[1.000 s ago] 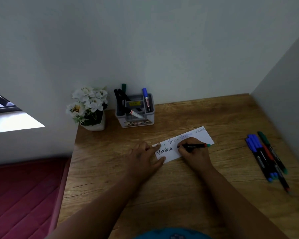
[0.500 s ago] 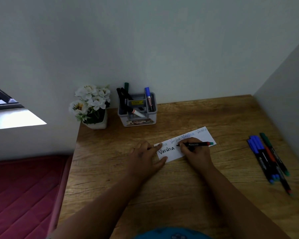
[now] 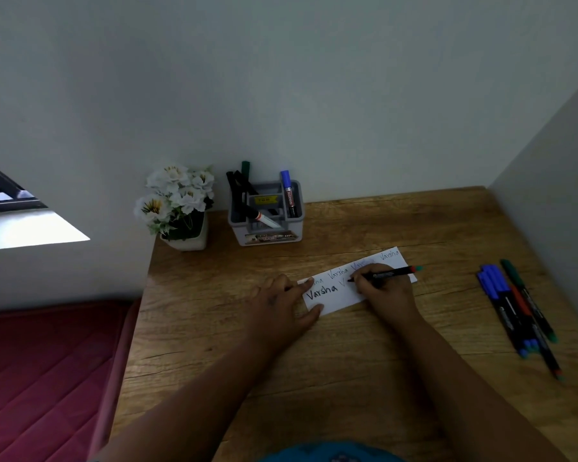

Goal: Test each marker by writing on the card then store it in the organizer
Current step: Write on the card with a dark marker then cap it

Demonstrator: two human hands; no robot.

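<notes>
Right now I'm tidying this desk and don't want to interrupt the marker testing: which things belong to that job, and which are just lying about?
Part of the job:
- white card, pressed flat by the left hand
- black marker, gripped by the right hand
- grey organizer
- loose markers at the desk's right

Just there:
- white flower pot
- red mattress

one card (image 3: 334,296), one organizer (image 3: 267,228), one flowerpot (image 3: 184,241), two hands (image 3: 277,305).
</notes>
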